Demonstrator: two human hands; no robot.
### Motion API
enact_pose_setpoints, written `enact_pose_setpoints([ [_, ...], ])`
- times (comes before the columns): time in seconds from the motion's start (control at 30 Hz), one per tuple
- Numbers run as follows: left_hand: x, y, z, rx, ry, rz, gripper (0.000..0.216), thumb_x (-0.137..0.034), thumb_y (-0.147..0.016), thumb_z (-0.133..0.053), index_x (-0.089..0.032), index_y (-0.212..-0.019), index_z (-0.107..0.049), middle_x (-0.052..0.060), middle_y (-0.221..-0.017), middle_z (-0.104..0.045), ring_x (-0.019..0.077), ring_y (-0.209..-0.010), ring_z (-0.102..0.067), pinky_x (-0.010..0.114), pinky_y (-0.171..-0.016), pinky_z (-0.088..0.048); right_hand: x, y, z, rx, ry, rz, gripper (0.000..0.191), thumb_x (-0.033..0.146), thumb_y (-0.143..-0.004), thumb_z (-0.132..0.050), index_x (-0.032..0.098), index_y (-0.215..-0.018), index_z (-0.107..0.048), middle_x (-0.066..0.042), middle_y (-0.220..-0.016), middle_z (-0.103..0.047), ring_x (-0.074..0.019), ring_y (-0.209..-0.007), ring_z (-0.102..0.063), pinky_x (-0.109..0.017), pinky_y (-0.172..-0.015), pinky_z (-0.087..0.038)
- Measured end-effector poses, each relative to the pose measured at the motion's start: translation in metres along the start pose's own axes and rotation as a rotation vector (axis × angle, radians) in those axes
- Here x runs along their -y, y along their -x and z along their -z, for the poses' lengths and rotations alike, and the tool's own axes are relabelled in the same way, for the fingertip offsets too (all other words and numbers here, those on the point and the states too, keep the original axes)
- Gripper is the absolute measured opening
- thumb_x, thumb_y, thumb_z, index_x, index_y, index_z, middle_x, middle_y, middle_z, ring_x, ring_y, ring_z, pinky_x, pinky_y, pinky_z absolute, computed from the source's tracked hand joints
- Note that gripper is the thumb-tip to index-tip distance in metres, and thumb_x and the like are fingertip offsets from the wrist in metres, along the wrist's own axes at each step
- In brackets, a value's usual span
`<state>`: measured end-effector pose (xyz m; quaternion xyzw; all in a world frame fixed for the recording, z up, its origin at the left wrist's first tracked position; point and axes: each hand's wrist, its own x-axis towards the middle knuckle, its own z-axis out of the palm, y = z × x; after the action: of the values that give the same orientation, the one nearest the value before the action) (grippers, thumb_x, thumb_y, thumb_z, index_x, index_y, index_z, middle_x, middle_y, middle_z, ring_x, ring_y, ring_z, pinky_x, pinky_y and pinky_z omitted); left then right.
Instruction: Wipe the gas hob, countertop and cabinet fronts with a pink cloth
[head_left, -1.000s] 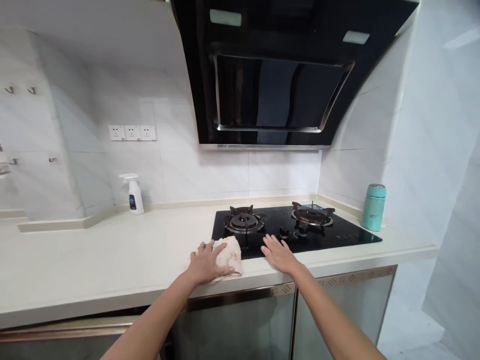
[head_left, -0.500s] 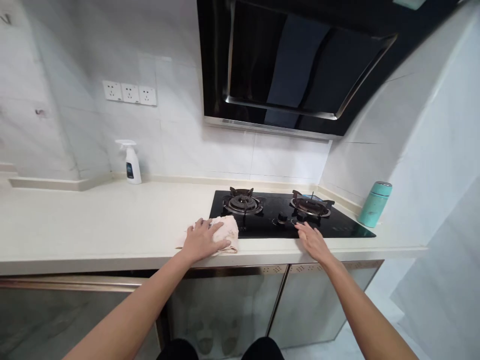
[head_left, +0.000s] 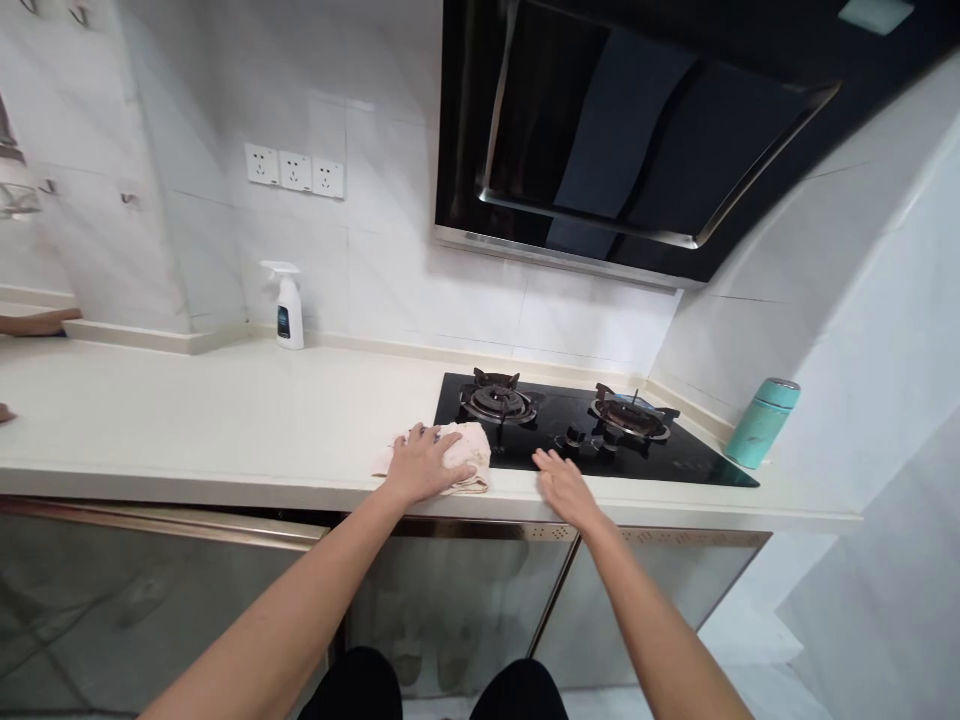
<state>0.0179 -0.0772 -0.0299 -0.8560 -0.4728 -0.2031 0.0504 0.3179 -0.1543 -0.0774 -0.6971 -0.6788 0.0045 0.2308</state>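
Pressing flat on a cloth (head_left: 471, 447), the left hand (head_left: 422, 466) is working at the front left corner of the hob (head_left: 679, 462), where the black glass meets the worktop (head_left: 225, 420). Its grip is spread, fingers fanned over the bunched fabric, palm bearing down rather than pinching. The cloth is lying partly on the glass and partly on the worktop, close to the front edge.

The right hand (head_left: 564, 486) is resting palm down on the front strip of the worktop, fingertips reaching the hob's edge just in front of the knobs (head_left: 574, 437). Its grip is likewise spread and is holding nothing.

Judged from this, a wiping pass along the hob's front is in hand. Working the cloth further over the glass would call for steering round the left burner (head_left: 496, 400), which is standing just behind it, and round the knobs to its right.

Containers: a white spray bottle (head_left: 288, 305) is standing upright against the back wall, well apart from both hands; its fill cannot be told. A teal flask (head_left: 761, 422) is standing at the right end of the hob, lid on, contents hidden.
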Motion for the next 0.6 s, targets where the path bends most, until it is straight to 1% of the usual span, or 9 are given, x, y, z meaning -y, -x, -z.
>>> enact_pose_setpoints([
  [0.07,0.001,0.001,-0.001,-0.005,0.003,0.002,0.072,-0.076,-0.087,-0.057,-0.036,-0.147,-0.058,0.011,-0.155,-0.056,0.0415,-0.146,-0.039,0.063,-0.113,-0.036,0.022,-0.004,-0.01,0.019,-0.054,0.103,0.055,0.03,-0.101,-0.033,0.025,-0.147,-0.061,-0.003,-0.155,-0.056,-0.0192,-0.147,-0.047,-0.043,-0.125,-0.034],
  [0.1,0.002,0.001,-0.002,-0.006,0.006,0.002,0.072,-0.075,-0.088,-0.058,-0.036,-0.148,-0.058,0.01,-0.156,-0.055,0.042,-0.147,-0.038,0.063,-0.113,-0.036,0.027,-0.005,-0.012,0.0,-0.084,0.13,0.054,0.03,-0.101,-0.033,0.027,-0.146,-0.063,-0.001,-0.151,-0.061,-0.0176,-0.142,-0.053,-0.039,-0.122,-0.038],
  [0.13,0.003,0.001,-0.003,-0.007,0.01,0.001,0.072,-0.075,-0.087,-0.058,-0.035,-0.148,-0.058,0.01,-0.157,-0.054,0.0424,-0.147,-0.038,0.063,-0.114,-0.035,0.027,-0.004,-0.011,-0.042,-0.109,0.131,0.053,0.029,-0.1,-0.034,0.028,-0.142,-0.066,-0.001,-0.145,-0.065,-0.0168,-0.136,-0.058,-0.036,-0.117,-0.043],
  [0.2,0.004,0.001,-0.005,-0.01,0.02,0.001,0.073,-0.075,-0.087,-0.058,-0.035,-0.148,-0.058,0.01,-0.158,-0.054,0.0427,-0.148,-0.038,0.063,-0.114,-0.035,0.014,-0.002,-0.003,-0.169,-0.127,0.066,0.053,0.024,-0.096,-0.035,0.028,-0.135,-0.071,-0.001,-0.136,-0.071,-0.0177,-0.126,-0.062,-0.034,-0.11,-0.047],
  [0.27,0.005,0.001,-0.005,-0.013,0.035,0.002,0.072,-0.075,-0.087,-0.058,-0.036,-0.148,-0.058,0.01,-0.157,-0.055,0.0427,-0.148,-0.038,0.063,-0.114,-0.035,-0.008,0.001,0.008,-0.282,-0.088,-0.051,0.053,0.017,-0.092,-0.037,0.025,-0.129,-0.074,-0.005,-0.129,-0.072,-0.0217,-0.121,-0.061,-0.038,-0.107,-0.047],
  [0.33,0.004,0.0,-0.005,-0.017,0.045,0.001,0.072,-0.076,-0.087,-0.057,-0.036,-0.147,-0.059,0.01,-0.156,-0.056,0.0427,-0.148,-0.038,0.063,-0.114,-0.035,-0.03,0.002,0.017,-0.322,-0.012,-0.158,0.052,0.013,-0.089,-0.041,0.025,-0.126,-0.075,-0.01,-0.124,-0.071,-0.0272,-0.118,-0.058,-0.044,-0.105,-0.044],
  [0.4,0.004,0.0,-0.005,-0.017,0.054,-0.004,0.072,-0.077,-0.087,-0.055,-0.036,-0.146,-0.06,0.01,-0.154,-0.057,0.0423,-0.147,-0.039,0.063,-0.114,-0.036,-0.044,0.001,0.021,-0.339,0.054,-0.241,0.049,0.011,-0.087,-0.046,0.026,-0.122,-0.078,-0.013,-0.118,-0.068,-0.0306,-0.114,-0.054,-0.047,-0.1,-0.042],
  [0.47,0.003,0.0,-0.004,-0.016,0.061,-0.004,0.072,-0.078,-0.088,-0.054,-0.035,-0.146,-0.06,0.011,-0.152,-0.058,0.0419,-0.146,-0.04,0.063,-0.113,-0.036,-0.05,-0.001,0.019,-0.34,0.102,-0.287,0.045,0.011,-0.087,-0.049,0.027,-0.115,-0.081,-0.014,-0.113,-0.064,-0.0306,-0.11,-0.052,-0.046,-0.095,-0.04],
  [0.6,0.003,0.001,-0.005,-0.024,0.06,0.005,0.072,-0.078,-0.088,-0.054,-0.037,-0.147,-0.059,0.01,-0.154,-0.057,0.0417,-0.146,-0.039,0.063,-0.114,-0.035,-0.05,-0.002,0.009,-0.34,0.13,-0.295,0.044,0.009,-0.089,-0.05,0.029,-0.11,-0.083,-0.013,-0.112,-0.061,-0.0285,-0.108,-0.05,-0.042,-0.091,-0.037],
])
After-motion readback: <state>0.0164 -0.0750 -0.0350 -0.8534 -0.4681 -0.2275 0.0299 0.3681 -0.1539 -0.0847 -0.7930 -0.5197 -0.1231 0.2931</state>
